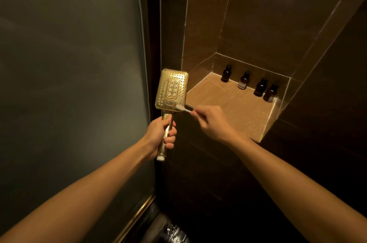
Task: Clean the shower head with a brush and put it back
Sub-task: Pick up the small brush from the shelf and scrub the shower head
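The left hand (pixel 158 135) grips the handle of a gold, rectangular shower head (pixel 171 89), upright, nozzles facing the camera; the right hand (pixel 213 121) pinches a white brush (pixel 183 108) against its lower edge.

Frosted glass panel (pixel 69 84) fills the left side, grey and opaque. A gold strip (pixel 137 217) runs along its lower edge. Wall tiles (pixel 218 173) to the right are dark brown with pale grout lines. A recessed niche (pixel 238 111) is set into that wall, its shelf lit warmly and brighter than the surroundings. Four small dark bottles (pixel 226 73) stand upright along the shelf's back edge. Floor (pixel 172 230) is dark and glistens. Overall light is dim and amber.
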